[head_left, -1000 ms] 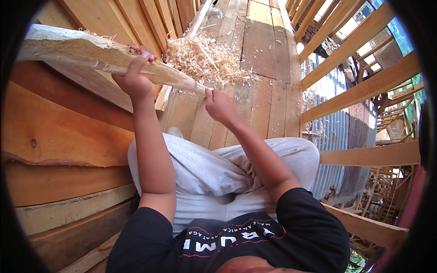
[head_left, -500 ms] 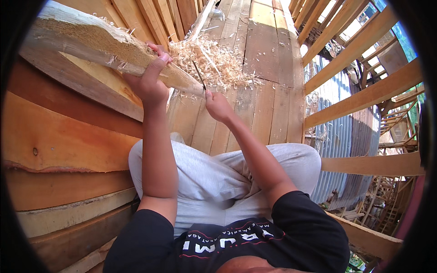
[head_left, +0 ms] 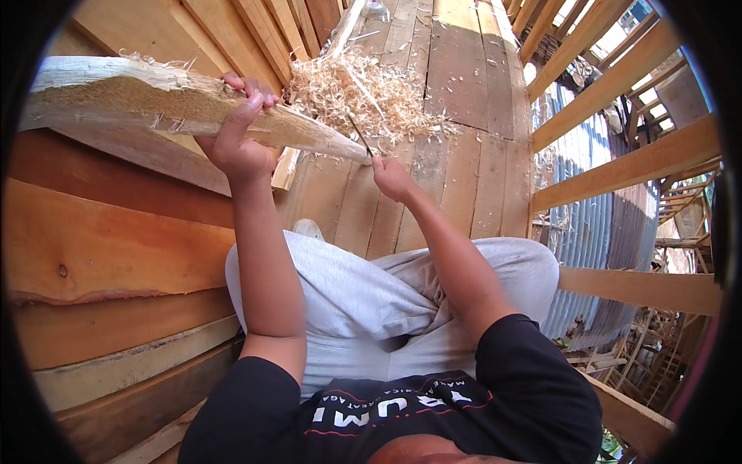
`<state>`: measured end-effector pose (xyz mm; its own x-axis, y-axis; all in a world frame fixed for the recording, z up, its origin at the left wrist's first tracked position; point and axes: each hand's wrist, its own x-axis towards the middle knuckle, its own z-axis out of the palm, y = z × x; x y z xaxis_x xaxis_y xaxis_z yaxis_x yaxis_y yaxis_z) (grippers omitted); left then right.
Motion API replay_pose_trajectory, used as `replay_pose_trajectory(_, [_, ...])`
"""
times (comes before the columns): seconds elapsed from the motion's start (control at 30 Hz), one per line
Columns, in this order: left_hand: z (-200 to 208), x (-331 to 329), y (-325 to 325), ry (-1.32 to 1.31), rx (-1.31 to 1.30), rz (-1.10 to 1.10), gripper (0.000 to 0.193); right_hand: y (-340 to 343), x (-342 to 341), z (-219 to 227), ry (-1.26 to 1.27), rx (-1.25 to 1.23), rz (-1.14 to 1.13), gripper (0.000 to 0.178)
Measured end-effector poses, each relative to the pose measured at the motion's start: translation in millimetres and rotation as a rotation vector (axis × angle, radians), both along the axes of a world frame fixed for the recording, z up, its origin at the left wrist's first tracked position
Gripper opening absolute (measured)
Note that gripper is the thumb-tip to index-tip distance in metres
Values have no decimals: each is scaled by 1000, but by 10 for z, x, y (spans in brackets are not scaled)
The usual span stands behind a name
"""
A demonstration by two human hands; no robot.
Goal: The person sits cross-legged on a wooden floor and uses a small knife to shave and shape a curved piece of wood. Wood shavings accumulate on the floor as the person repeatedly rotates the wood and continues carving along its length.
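A long pale piece of wood (head_left: 174, 108), rough and splintery along its upper edge, slants from the upper left down to a narrow end near the middle. My left hand (head_left: 241, 143) is wrapped round it partway along. In my right hand (head_left: 393, 179) is a knife with a thin dark blade (head_left: 359, 134), its handle hidden in the closed fingers. The blade lies across the narrow end, seemingly touching the wood. Just beyond this end is a heap of curled wood shavings (head_left: 340, 87) on the floor.
I sit cross-legged on a plank floor (head_left: 471, 193) strewn with loose shavings. Stacked boards (head_left: 116, 247) form a wall close on my left. On the right runs a slatted wooden railing (head_left: 634, 170), with corrugated metal sheets (head_left: 580, 240) beyond it.
My right hand and the knife have shifted a little to the right in view. The wood's far end has swung lower on the left, with my left hand moving slightly left along with it.
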<state>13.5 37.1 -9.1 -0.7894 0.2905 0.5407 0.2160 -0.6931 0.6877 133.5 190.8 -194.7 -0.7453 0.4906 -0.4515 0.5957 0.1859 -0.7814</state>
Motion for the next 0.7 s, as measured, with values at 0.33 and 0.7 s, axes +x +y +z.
replay_pose_trajectory(0.33, [-2, 13, 53, 18, -12, 103, 28, -152, -32, -41, 104, 212, 18, 52])
replay_pose_trajectory(0.7, [8, -4, -12, 52, -29, 60, 28, -315, -100, 323, 168, 226, 6, 52])
